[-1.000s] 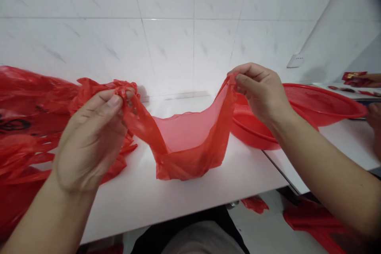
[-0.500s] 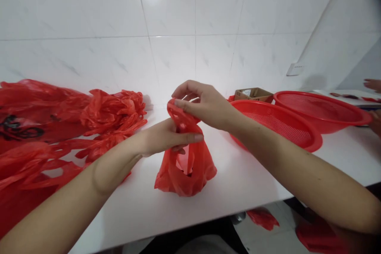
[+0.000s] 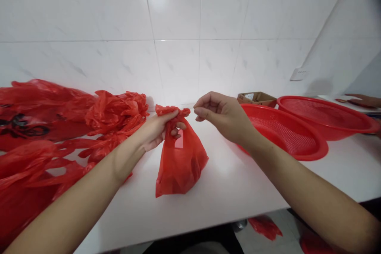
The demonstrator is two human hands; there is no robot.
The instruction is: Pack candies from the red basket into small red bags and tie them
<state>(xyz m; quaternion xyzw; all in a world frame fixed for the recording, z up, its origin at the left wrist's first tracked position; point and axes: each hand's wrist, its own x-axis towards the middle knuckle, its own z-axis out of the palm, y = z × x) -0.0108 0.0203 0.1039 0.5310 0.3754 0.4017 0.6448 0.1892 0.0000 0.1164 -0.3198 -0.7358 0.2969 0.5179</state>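
A small red plastic bag (image 3: pixel 184 162) stands on the white table, its neck gathered and twisted at the top. My left hand (image 3: pixel 168 127) is closed around that neck, thumb on top and fingers behind it. Through the red plastic a pale pink patch shows; the rest of the contents is hidden. Just right of the bag's top, my right hand (image 3: pixel 222 115) hovers with curled fingers and thumb and index tips close together. A small gap separates it from the bag, and nothing shows in its fingers.
Loose red bags (image 3: pixel 116 113) heap up at the left. To the right are a red perforated basket (image 3: pixel 315 152), a second red basket (image 3: pixel 327 115) and a cardboard box (image 3: pixel 262 99). Another person's hand (image 3: pixel 364 100) shows at the far right. Red plastic (image 3: pixel 264 226) lies on the floor.
The bag's open loop handle has been drawn into a gathered neck. My right hand has let go and moved right; my left hand now grips the neck.
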